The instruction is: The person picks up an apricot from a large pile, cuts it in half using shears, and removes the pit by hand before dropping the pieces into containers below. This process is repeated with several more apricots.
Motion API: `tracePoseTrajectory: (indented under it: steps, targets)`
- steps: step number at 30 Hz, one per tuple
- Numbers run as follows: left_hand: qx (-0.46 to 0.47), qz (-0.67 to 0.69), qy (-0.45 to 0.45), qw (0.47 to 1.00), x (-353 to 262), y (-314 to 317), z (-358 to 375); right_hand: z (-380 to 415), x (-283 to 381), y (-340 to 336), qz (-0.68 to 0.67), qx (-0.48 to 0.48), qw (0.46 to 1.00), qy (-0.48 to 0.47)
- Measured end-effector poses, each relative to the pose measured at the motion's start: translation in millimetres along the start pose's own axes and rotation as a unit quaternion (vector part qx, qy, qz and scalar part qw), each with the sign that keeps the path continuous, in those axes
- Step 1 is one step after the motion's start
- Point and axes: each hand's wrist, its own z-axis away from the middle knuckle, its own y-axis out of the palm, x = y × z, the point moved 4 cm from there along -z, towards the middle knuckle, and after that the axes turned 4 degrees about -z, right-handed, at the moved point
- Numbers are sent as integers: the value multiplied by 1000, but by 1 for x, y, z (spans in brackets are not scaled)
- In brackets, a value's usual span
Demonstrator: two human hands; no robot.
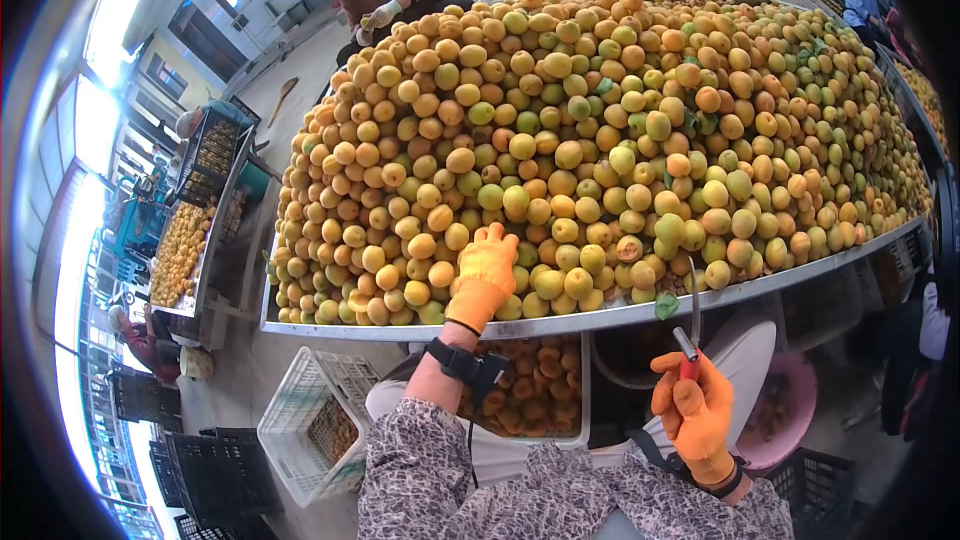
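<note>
Your patterned sleeve (415,460) lies nearest, and beyond it your gloved left hand (487,275) rests at the front of the heaped fruit (600,180) on the tabletop (600,318). Its fingers are bent forward among the fruit; you cannot tell whether they hold one. The round fruit lies directly ahead of that hand, the nearer of your two. Your right hand (695,410) is wrapped around a red-handled tool (688,364), back below the rim; the tool's long axis points up and slightly left, towards the pile's front edge.
</note>
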Motion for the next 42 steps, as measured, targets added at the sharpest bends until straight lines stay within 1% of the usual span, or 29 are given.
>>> tracePoseTrajectory:
  steps: [3, 5, 7, 8, 9, 10, 11, 12, 13, 15, 16, 17, 19, 20, 23, 24, 25, 27, 28, 30, 31, 33, 34, 36, 38, 40, 42]
  targets:
    - [-9, 0, 13, 1000, 3, 5, 3, -2, -9, 1, -11, 6, 1000, 19]
    - [-64, 32, 14, 997, 6, 4, 6, 0, -11, 4, -10, 9, 1000, 28]
    - [-86, 31, 6, 996, 6, -5, 15, 0, -12, 8, 6, 6, 999, 36]
    - [-60, 276, -31, 959, 10, -5, 26, -1, -13, 9, 13, 9, 999, 42]
    - [-30, 503, -64, 861, 7, -10, 37, -2, -11, 11, 15, 9, 999, 38]
    - [-33, 505, -62, 860, -3, -23, 49, -2, -11, 15, 18, 20, 999, 44]
    - [-6, 723, -35, 689, -20, -36, 64, 0, -11, 19, 21, 30, 998, 53]
    - [21, 885, -6, 464, -33, -44, 78, 2, -12, 23, 24, 39, 997, 60]
    - [34, 911, 21, 411, -40, -45, 90, 3, -15, 25, 28, 40, 997, 61]
    - [63, 956, 22, 285, -55, -50, 112, 6, -22, 32, 34, 83, 994, 61]
    - [55, 955, 18, 292, -60, -54, 123, 9, -23, 37, 49, 84, 992, 84]
    - [49, 956, 17, 289, -62, -51, 131, 10, -25, 40, 54, 87, 991, 86]
    - [59, 975, 27, 211, -68, -47, 145, 13, -27, 47, 78, 114, 987, 84]
    - [55, 976, 27, 208, -71, -46, 150, 15, -27, 50, 70, 117, 986, 100]
    - [56, 988, 8, 141, -76, -44, 162, 20, -31, 57, 77, 148, 980, 110]
    - [37, 985, -46, 165, -76, -47, 166, 21, -33, 58, 78, 149, 979, 111]
    - [37, 985, -46, 164, -77, -47, 167, 21, -36, 60, 91, 153, 978, 107]
    - [32, 981, -37, 188, -78, -47, 170, 21, -41, 62, 105, 157, 977, 102]
    - [31, 981, -37, 187, -78, -46, 172, 22, -44, 63, 105, 160, 977, 98]
    - [45, 978, -30, 202, -77, -41, 175, 23, -45, 66, 106, 164, 976, 94]
    - [44, 978, -28, 202, -77, -40, 177, 24, -45, 67, 132, 167, 973, 91]
    - [36, 973, 6, 230, -77, -42, 179, 24, -43, 68, 160, 171, 968, 88]
    - [34, 973, 6, 228, -78, -44, 180, 23, -42, 68, 174, 172, 966, 90]
    - [23, 970, -13, 242, -81, -51, 183, 24, -43, 69, 189, 174, 962, 94]
    - [19, 969, -8, 244, -84, -55, 186, 23, -45, 72, 169, 180, 967, 65]
    - [15, 969, -2, 248, -86, -59, 188, 23, -48, 66, 180, 188, 962, 85]
    - [41, 974, -7, 221, -90, -62, 190, 24, -50, 64, 192, 194, 956, 105]
